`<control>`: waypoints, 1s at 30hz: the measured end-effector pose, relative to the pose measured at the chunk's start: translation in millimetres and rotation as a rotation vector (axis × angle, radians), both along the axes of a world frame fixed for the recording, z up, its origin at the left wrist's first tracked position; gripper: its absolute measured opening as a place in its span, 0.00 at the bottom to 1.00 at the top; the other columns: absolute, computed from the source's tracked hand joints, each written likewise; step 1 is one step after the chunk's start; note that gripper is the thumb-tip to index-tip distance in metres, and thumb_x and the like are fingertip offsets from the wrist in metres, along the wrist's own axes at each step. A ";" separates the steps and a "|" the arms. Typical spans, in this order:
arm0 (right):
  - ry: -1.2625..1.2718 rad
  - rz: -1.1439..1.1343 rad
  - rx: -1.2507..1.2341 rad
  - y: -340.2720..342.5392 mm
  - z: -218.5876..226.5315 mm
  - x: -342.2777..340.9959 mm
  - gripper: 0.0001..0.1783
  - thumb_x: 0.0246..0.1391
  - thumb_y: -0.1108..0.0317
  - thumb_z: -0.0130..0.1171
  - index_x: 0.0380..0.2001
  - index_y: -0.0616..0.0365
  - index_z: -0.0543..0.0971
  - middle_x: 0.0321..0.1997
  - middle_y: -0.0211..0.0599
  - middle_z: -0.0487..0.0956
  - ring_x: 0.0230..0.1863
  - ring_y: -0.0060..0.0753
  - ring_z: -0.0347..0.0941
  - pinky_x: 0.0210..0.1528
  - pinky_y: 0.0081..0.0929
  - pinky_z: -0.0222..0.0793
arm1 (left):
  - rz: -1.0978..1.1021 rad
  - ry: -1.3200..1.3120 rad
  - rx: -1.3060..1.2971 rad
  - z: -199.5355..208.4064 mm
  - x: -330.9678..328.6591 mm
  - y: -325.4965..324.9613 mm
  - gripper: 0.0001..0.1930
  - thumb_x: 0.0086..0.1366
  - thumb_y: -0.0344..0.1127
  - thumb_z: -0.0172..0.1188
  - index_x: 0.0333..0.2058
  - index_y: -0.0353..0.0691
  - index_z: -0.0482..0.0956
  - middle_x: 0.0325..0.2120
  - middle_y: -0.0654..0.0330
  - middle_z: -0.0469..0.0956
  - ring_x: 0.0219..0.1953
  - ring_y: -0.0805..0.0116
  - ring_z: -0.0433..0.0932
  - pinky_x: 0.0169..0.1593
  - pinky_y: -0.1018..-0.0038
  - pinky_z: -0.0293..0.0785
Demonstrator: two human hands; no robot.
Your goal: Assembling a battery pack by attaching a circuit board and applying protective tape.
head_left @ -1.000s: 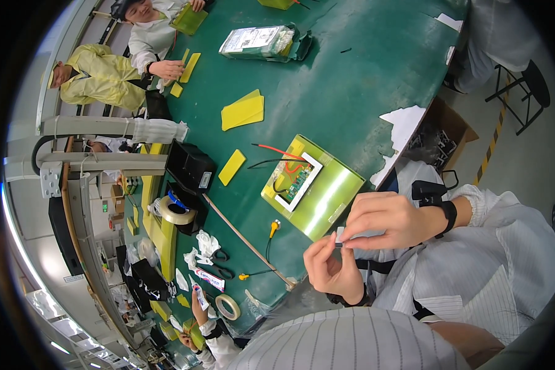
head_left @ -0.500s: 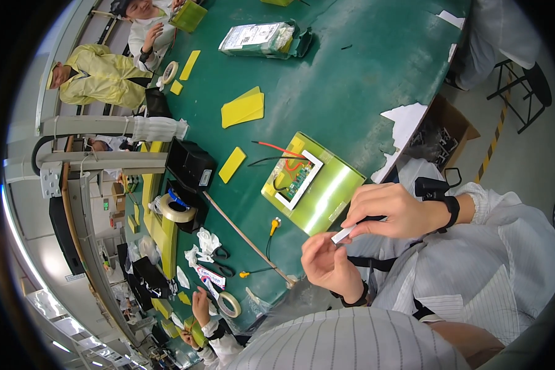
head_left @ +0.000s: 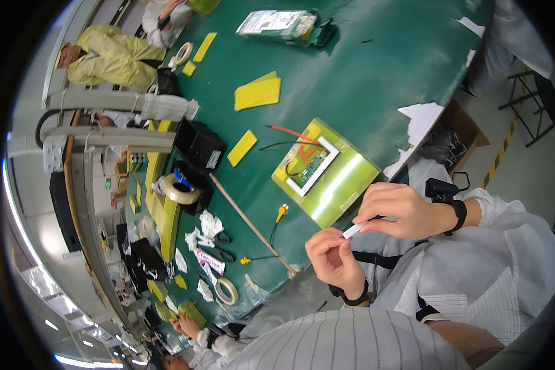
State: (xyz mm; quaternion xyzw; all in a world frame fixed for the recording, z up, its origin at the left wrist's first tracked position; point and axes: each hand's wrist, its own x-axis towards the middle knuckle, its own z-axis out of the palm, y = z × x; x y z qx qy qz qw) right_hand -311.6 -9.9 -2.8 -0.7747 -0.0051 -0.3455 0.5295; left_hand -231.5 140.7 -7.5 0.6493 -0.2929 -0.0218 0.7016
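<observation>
A short white strip (head_left: pixel 354 230) is pinched between the thumb and fingers of my right hand (head_left: pixel 391 208). At the strip's other end, the bent fingertips and thumb of my left hand (head_left: pixel 336 262) close on it. Just beyond my hands lies a shiny yellow-green wrapped block (head_left: pixel 345 188), like a battery pack. On its top sits a green circuit board (head_left: pixel 313 168), bordered by white strips (head_left: pixel 317 177) on several sides. Red wires (head_left: pixel 293 132) and a black wire (head_left: pixel 280 145) run from it. My fingers hide part of the held strip.
Flat yellow sheets (head_left: pixel 258 92), a plastic-wrapped package (head_left: pixel 283 26), black bins (head_left: pixel 200 147), tape rolls (head_left: pixel 226 291), a yellow-ended cable (head_left: pixel 281 213) and scissors (head_left: pixel 222 253) lie on the green table (head_left: pixel 364 86). Co-workers' hands (head_left: pixel 185 324) show at lower left; a person in yellow (head_left: pixel 111 58) stands at upper left.
The whole view has shifted, so the table things sit farther right and higher. My hands stay together at the white strip. The co-worker's hands at lower left have come closer together.
</observation>
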 end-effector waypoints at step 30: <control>0.145 -0.009 0.080 2.8 2.0 -8.2 0.12 0.44 0.80 0.72 0.34 0.64 0.81 0.31 0.39 0.82 0.32 0.37 0.76 0.34 0.28 0.69 | 1.020 0.070 0.900 -171.9 134.2 340.4 0.15 0.69 0.37 0.63 0.44 0.29 0.78 0.35 0.54 0.81 0.33 0.66 0.76 0.41 0.67 0.76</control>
